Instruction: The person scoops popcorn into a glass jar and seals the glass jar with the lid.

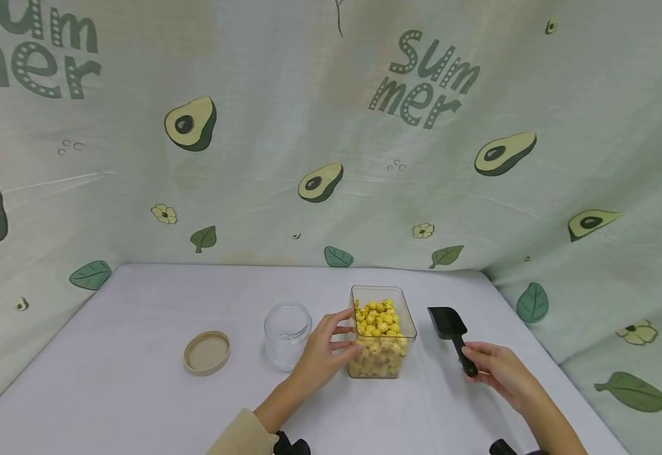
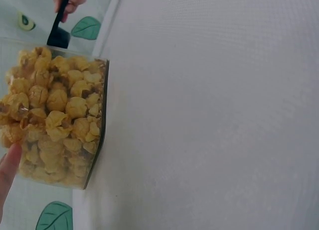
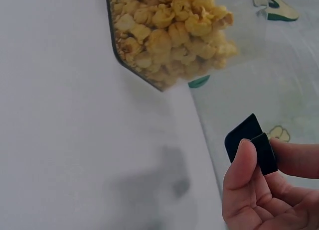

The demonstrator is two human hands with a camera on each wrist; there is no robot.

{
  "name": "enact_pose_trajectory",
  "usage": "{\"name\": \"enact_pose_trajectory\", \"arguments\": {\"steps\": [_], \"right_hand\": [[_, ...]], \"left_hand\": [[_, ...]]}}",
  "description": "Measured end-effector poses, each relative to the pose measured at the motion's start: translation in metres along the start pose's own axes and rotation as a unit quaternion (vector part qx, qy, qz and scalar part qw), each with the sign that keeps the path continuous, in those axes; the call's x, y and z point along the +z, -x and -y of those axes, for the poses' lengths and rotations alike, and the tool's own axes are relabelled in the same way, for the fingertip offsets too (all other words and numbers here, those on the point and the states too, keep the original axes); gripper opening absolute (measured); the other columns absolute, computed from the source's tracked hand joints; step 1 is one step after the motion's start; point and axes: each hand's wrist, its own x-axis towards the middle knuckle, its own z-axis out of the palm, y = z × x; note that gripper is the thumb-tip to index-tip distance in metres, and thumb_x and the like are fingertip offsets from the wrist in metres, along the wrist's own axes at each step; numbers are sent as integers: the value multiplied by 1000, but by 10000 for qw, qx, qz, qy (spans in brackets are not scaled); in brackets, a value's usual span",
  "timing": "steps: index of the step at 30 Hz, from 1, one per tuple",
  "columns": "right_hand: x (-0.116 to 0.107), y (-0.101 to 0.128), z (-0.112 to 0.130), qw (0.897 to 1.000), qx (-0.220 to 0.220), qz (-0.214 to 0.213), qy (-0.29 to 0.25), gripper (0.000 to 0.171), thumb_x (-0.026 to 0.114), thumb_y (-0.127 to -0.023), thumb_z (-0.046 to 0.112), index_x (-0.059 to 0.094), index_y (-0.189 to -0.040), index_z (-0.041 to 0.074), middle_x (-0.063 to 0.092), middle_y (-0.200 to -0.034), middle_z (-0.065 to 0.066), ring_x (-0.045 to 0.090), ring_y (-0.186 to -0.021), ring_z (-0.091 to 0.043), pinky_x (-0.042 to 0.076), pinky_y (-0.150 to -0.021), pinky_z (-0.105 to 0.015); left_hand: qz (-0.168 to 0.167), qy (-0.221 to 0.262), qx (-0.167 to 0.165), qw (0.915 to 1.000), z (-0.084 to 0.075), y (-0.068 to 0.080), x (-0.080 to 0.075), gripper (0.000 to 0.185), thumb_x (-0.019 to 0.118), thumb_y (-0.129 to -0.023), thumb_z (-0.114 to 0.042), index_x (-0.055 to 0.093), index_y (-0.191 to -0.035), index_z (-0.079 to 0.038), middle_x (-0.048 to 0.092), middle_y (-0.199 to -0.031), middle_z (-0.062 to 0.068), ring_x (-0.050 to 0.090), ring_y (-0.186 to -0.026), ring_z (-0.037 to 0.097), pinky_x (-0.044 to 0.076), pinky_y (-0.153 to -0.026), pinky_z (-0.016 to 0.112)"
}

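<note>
A clear square container full of yellow popcorn stands upright on the table. My left hand is at its left side, fingers and thumb spread against the wall; one fingertip shows against it in the left wrist view. To the right of the container, my right hand holds a black scoop by its handle, above the table with the blade pointing away. The right wrist view shows thumb and fingers pinching the handle's end. No popcorn is visible on the scoop.
A clear round jar without a lid stands just left of my left hand. Further left lies a round beige lid. The white table ends at a hanging cloth printed with avocados, behind and at both sides.
</note>
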Motion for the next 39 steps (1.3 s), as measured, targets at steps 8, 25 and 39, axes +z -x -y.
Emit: {"name": "enact_pose_trajectory", "arguments": {"steps": [8, 25, 39], "right_hand": [[0, 10, 21, 9988, -364, 259, 211, 50, 52, -96, 21, 40, -126, -18, 63, -88, 0, 64, -79, -13, 56, -69, -27], [11, 22, 69, 9855, -976, 919, 1037, 49, 52, -96, 22, 43, -123, -17, 60, -88, -2, 62, -77, -13, 55, -67, -28], [23, 14, 106, 9667, -942, 1704, 1663, 38, 54, -94, 21, 50, -115, -11, 61, -83, -4, 57, -72, -14, 52, -59, -27]], "left_hand": [[-5, -6, -20, 10000, 0, 0, -1, 60, 67, -86, -19, 39, -139, -9, 45, -132, 12, 54, -113, 29, 54, -87, 29], [-16, 3, 159, 9999, 2, 0, -1, 60, 67, -86, -20, 40, -138, -9, 45, -131, 13, 55, -112, 28, 55, -86, 31], [-32, 46, 124, 9999, 3, 0, 0, 59, 67, -86, -20, 41, -138, -11, 45, -133, 14, 55, -113, 30, 55, -86, 34]]}}
